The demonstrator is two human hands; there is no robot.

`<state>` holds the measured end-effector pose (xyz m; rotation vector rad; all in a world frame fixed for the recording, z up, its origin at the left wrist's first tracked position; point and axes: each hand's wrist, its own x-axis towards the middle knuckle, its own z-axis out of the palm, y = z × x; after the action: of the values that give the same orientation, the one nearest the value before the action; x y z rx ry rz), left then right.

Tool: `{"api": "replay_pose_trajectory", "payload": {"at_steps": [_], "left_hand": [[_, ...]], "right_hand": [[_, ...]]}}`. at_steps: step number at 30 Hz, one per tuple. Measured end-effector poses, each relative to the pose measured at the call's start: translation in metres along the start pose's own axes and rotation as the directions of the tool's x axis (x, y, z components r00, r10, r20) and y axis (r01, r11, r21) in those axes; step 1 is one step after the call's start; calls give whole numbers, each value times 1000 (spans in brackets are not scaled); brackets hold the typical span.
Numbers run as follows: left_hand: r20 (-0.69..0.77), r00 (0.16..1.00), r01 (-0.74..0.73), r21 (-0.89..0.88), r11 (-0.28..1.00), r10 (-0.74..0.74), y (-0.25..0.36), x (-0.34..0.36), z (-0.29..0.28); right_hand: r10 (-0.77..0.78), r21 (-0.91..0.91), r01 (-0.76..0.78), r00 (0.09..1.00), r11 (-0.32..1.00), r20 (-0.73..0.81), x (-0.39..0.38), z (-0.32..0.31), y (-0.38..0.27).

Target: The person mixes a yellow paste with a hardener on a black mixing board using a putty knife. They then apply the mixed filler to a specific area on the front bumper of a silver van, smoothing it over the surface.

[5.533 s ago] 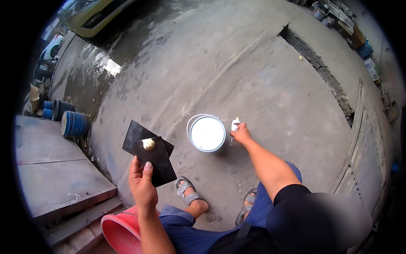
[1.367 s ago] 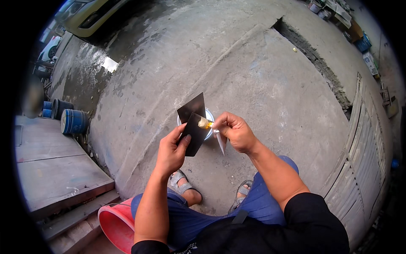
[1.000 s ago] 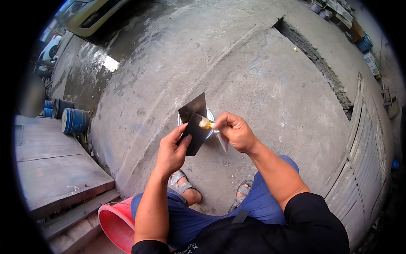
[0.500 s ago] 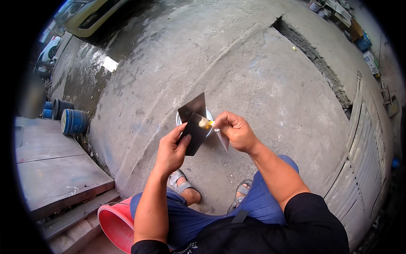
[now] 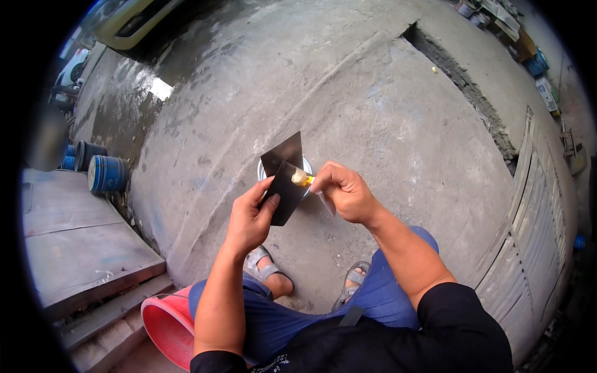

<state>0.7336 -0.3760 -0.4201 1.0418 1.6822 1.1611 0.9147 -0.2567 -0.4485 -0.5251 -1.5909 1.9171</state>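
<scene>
My left hand [image 5: 252, 217] grips two thin dark square plates [image 5: 280, 205] that fan apart, the front one bearing a cream blob of paste [image 5: 298, 176]. Closed around a small white tube [image 5: 326, 200] with a yellow tip [image 5: 308, 181], my right hand [image 5: 345, 196] holds that tip against the blob at the front plate's right side. Behind and below the plates, a pail [image 5: 266, 171] on the concrete is mostly hidden, with only parts of its pale rim showing.
A pink-red bucket [image 5: 168, 329] lies by my left leg, beside metal-topped steps [image 5: 87, 242]. Blue drums [image 5: 107, 174] stand left, a vehicle [image 5: 140, 25] and wet patch farther back. A broken trench [image 5: 457, 87] crosses the right, near weathered boards [image 5: 522, 248] and piled clutter.
Since the earliest frame both hands have come together over the pail, bringing the tube to the blob and covering the pail. Over the last second they have shifted only slightly upward.
</scene>
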Motion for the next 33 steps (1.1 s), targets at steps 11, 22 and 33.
{"api": "replay_pose_trajectory", "payload": {"at_steps": [11, 22, 33], "left_hand": [[-4, 1000, 8, 15, 1000, -7, -4, 1, 1], [21, 999, 47, -101, 994, -45, -3, 2, -4], [51, 998, 57, -216, 975, -47, -2, 3, -6]], "right_hand": [[-7, -17, 7, 1000, 1000, -22, 1, 3, 1], [8, 129, -13, 999, 992, 37, 5, -12, -2], [70, 86, -71, 998, 994, 5, -1, -7, -12]]}}
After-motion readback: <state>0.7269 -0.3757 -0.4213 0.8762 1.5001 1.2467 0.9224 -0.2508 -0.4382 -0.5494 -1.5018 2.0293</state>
